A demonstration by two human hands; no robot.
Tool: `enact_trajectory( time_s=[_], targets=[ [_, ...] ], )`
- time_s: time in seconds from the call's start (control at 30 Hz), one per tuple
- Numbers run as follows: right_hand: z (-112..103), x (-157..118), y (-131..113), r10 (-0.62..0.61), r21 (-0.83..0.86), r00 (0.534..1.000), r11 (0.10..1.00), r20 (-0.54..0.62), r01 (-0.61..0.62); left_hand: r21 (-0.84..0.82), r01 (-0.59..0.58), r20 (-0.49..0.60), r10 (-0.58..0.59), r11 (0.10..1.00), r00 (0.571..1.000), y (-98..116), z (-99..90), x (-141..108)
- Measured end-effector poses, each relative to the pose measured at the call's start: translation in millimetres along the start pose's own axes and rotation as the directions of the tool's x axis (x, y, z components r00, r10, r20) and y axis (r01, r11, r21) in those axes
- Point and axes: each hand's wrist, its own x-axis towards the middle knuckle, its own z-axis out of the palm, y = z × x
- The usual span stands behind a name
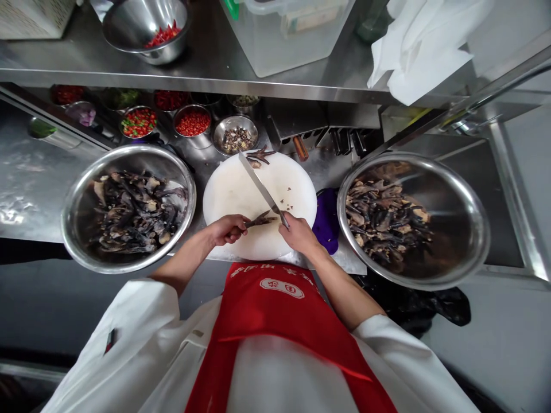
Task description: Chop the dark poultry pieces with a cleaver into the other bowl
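My left hand (228,229) is closed around one end of a dark chicken foot (262,220), its toes pointing right over the near part of a round white cutting board (230,186). My right hand (300,232) grips the handle of a knife (260,186). The long blade slants away to the far left across the board, close to the toes; I cannot tell whether it touches them. At the board's far edge lies another dark chicken foot (260,154) with a pale piece beside it. Small dark scraps (287,205) are scattered on the right side.
Large steel bowls of dark chicken feet flank the board, one left (71,215) and one right (477,229). A purple cloth (328,221) lies between board and right bowl. Behind stand small bowls of chopped peppers (193,123), a knife rack (344,137) and an overhanging steel shelf (206,80).
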Motion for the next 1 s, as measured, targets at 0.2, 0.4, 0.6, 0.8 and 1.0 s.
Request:
enact_trajectory(
  time_s=[0.2,0.4,0.6,0.8,1.0],
  targets=[
    [1.5,15.0,-4.0,-0.006,-0.103,0.996,0.995,0.09,0.016,-0.089,0.072,0.099,-0.063,0.993,0.993,18.7,-4.6,7.8],
    [15.9,29.2,2.4,0.076,-0.214,0.966,0.977,0.248,-0.022,-0.074,0.055,0.102,-0.047,0.996,0.994,10.7,-15.0,7.9],
    [11.8,29.6,15.1,0.097,-0.08,0.979,0.993,0.18,-0.083,0.236,-0.241,-0.193,0.288,0.941,0.938,-4.4,-36.7,6.8],
    [6.4,16.9,16.1,0.165,0.112,0.985,0.979,0.041,-0.169,0.209,-0.328,-0.234,0.373,0.921,0.898,0.7,-44.2,23.9],
    [-3.1,10.2,-11.8,0.152,0.28,0.988,0.95,-0.028,-0.138,0.706,-0.088,-0.475,0.562,0.703,0.677,12.7,-33.2,68.3]
  ],
)
